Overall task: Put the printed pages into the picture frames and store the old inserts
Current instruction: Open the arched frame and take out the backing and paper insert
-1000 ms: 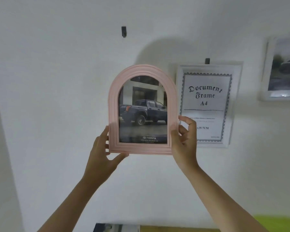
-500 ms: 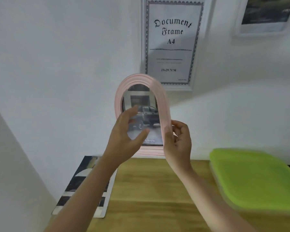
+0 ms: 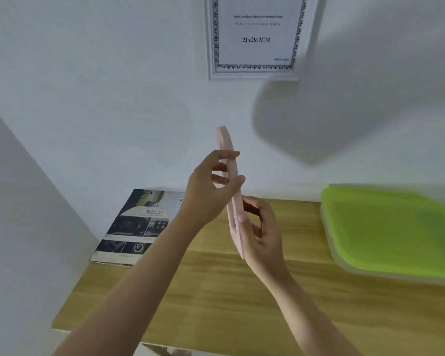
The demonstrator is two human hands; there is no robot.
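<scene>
I hold the pink arched picture frame [image 3: 226,146] upright and edge-on above the wooden table [image 3: 216,291], so its picture is hidden. My left hand [image 3: 211,186] grips the frame's upper part, fingers curled over its edge. My right hand [image 3: 261,235] holds the lower part from the right side. On the wall above hangs a white document frame [image 3: 254,37] with its stock "21x29.7CM" insert.
A stack of printed car brochure pages [image 3: 136,227] lies at the table's back left by the wall. A lime-green lidded box [image 3: 391,232] sits at the right. A white wall closes off the left side.
I brought the pink frame down from the wall toward the table and turned it from facing me to edge-on. My view dropped from the wall to the table.
</scene>
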